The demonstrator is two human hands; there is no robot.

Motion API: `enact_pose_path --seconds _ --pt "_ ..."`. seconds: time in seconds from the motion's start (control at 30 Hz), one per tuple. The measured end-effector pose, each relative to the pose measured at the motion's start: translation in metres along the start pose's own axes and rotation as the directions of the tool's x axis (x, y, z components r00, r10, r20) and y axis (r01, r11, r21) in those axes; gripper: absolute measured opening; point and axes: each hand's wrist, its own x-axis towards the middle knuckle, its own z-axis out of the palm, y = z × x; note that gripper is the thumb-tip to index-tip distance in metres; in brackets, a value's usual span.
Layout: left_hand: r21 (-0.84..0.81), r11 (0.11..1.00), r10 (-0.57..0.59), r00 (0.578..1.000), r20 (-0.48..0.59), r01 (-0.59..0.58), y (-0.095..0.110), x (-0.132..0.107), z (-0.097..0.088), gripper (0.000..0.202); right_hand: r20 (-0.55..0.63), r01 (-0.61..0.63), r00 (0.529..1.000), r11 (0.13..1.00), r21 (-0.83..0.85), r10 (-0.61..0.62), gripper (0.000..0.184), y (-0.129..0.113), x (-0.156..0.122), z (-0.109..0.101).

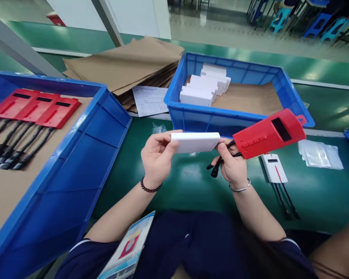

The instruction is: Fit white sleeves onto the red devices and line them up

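My left hand [157,155] grips the left end of a flat white box [195,142], held level above the green table. My right hand [232,164] pinches the box's right end and also holds a red plastic device [269,133] with a dark window, which sticks out to the right. Black cables [218,164] from the device hang through my right fingers. Both hands are closed.
A blue bin [107,128] on the left holds red devices [35,106] with black cables on cardboard. A second blue bin [229,116] behind my hands holds white boxes [205,87]. Folded brown cardboard [125,64], a white device [273,167] and clear bags [320,154] lie on the table.
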Motion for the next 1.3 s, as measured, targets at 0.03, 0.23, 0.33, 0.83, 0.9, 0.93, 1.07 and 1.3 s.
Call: enact_pose_path --seconds 0.03,0.23,0.33,0.83,0.9,0.93,1.07,1.3 --pt "0.026 0.999 0.045 0.999 0.014 -0.046 -0.004 -0.011 -0.003 0.032 0.002 -0.027 1.0 1.0 0.014 0.027 0.034 0.001 -0.002 0.001" --pt "0.07 0.995 0.053 0.985 0.162 -0.065 -0.025 -0.037 -0.018 0.022 -0.03 -0.176 0.983 0.977 0.118 0.181 0.022 0.01 -0.012 0.007" --pt "0.001 0.997 -0.083 0.994 0.065 0.083 -0.034 -0.04 -0.018 0.022 -0.053 -0.171 0.983 0.979 0.113 0.178 0.019 0.018 -0.017 0.008" --pt "-0.617 0.447 -0.825 0.565 -0.005 0.648 -0.023 -0.083 0.004 0.03 0.079 -0.329 0.938 0.937 -0.119 0.339 0.031 0.051 -0.092 -0.003" --pt "-0.65 0.352 -0.863 0.502 0.053 0.673 -0.019 -0.079 -0.009 0.039 0.077 -0.339 0.932 0.927 -0.159 0.354 0.031 0.046 -0.091 -0.012" --pt "-0.663 0.307 -0.879 0.471 0.077 0.683 -0.018 -0.078 -0.018 0.045 0.081 -0.353 0.924 0.916 -0.19 0.373 0.031 0.043 -0.089 -0.017" --pt "-0.667 0.25 -0.92 0.388 0.063 0.702 -0.012 -0.079 -0.051 0.06 0.166 -0.402 0.842 0.801 -0.445 0.514 0.039 0.028 -0.076 -0.037" --pt "-0.629 0.385 -0.847 0.53 0.051 0.675 0.008 -0.084 -0.071 0.056 0.24 0.117 0.957 0.536 -0.836 0.166 0.028 -0.003 -0.06 -0.031"
